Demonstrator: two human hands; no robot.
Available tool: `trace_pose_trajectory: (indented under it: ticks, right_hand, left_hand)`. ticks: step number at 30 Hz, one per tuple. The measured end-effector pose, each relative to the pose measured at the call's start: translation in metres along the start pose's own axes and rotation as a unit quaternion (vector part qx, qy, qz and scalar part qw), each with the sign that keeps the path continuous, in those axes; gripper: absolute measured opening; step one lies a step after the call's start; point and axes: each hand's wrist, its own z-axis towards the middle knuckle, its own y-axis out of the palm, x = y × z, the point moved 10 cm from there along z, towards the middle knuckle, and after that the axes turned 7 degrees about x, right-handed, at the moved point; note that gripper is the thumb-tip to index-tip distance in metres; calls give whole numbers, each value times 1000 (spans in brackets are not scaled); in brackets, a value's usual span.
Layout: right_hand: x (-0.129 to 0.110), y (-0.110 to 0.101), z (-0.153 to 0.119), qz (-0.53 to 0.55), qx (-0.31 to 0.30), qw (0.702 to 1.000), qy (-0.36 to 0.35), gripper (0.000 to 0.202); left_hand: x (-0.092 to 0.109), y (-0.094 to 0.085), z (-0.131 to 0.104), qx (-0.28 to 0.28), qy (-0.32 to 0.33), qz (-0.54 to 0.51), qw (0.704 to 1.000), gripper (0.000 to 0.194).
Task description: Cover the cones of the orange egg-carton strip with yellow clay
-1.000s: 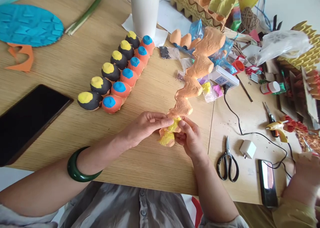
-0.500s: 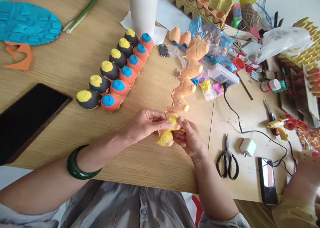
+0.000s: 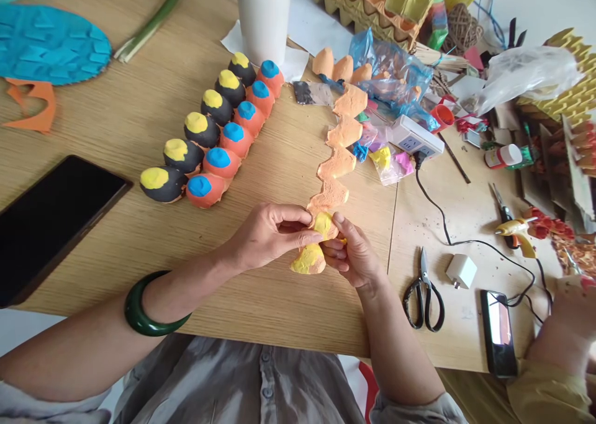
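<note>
An orange egg-carton strip [image 3: 342, 161] with pointed cups runs away from me, gripped at its near end by both hands. Yellow clay [image 3: 308, 257] covers part of its two nearest cups. My left hand [image 3: 274, 234] pinches the second cup from the left, thumb lying along the yellow patch. From the right, my right hand [image 3: 352, 252] closes on the same cup, thumb on top and fingers curled beneath. To the left lie a row of black cups with yellow caps [image 3: 202, 126] and a row of red-orange cups with blue caps [image 3: 235, 132].
A white vase [image 3: 263, 17] stands at the back. Scissors [image 3: 423, 293], a white adapter [image 3: 460, 270], a small phone [image 3: 498, 331] and a power strip [image 3: 416, 138] lie to the right. A large dark phone [image 3: 58, 225] is at left. Another person's arm [image 3: 565, 324] rests at far right.
The strip's far end has tipped lower and swung slightly left, showing more orange cups behind it. Both hands keep their hold at the near end.
</note>
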Motion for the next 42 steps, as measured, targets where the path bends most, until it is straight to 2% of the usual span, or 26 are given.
trace_pose_trajectory:
  ticks: [4,10,14,18,24,27,33,36,42]
  right_hand:
    - [-2,-1,-1,-21,8,1000,-21,57]
    - [-29,-10,-9,-50,60,982,-174,49]
    - [-32,-7,-12,-66,54,975,-206,54]
    - [-22,-8,-5,-34,66,983,-169,44]
    - [-2,10,-3,-1,-53,998,-42,51]
    - [-6,11,-5,31,-65,996,-50,54]
    - [-6,3,-3,31,-33,997,-56,60]
    - [-6,-2,-1,39,-11,997,-59,63]
    - [-8,-4,0,52,-1,996,-66,64]
  left_hand:
    - [-6,-3,2,6,-39,-28,999,21]
    - [-16,-14,6,47,-82,-73,993,33]
    - [-19,-14,4,65,-99,-110,987,36]
    - [-22,-7,1,48,-123,-166,977,36]
    - [-24,-10,5,54,-123,-203,970,33]
    - [-24,-7,6,40,-123,-223,966,33]
    - [-27,6,2,-22,-146,-248,957,34]
    - [-24,9,1,-51,-129,-240,961,34]
    - [-27,7,2,-52,-109,-191,974,32]
